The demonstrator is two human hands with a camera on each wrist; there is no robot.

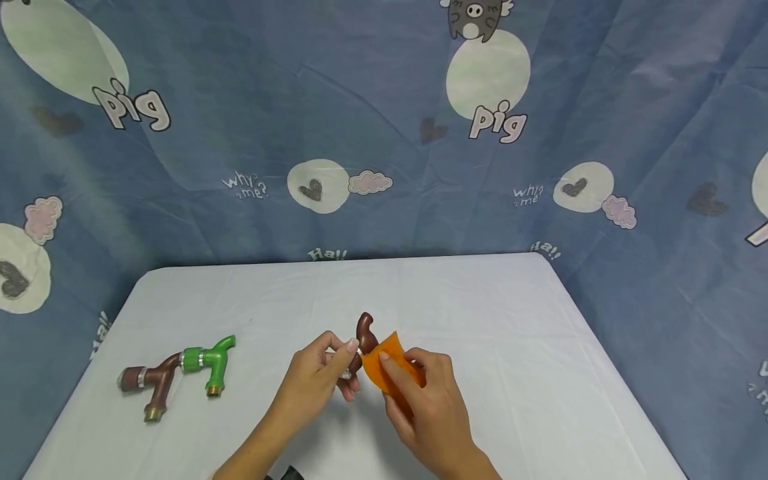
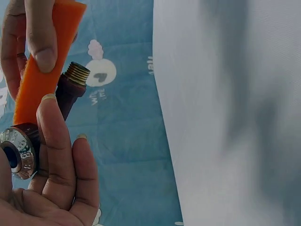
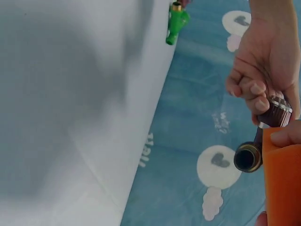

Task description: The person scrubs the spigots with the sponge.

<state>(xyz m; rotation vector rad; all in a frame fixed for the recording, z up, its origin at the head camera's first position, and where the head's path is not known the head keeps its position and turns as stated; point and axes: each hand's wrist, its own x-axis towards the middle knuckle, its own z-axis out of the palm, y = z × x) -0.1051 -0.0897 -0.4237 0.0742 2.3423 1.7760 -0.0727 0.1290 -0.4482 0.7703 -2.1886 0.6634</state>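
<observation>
My left hand grips a brown tap by its ribbed knob end, above the table. In the left wrist view the knob's silver end cap and the tap's brass threaded end show. My right hand pinches an orange cloth between thumb and fingers and holds it against the tap. Part of the tap is hidden behind the cloth. The tap's round open mouth shows beside the cloth in the right wrist view.
On the left of the white table lie a brown tap and a green tap, touching end to end. A small black object shows at the bottom edge. Behind the table hangs a blue patterned cloth.
</observation>
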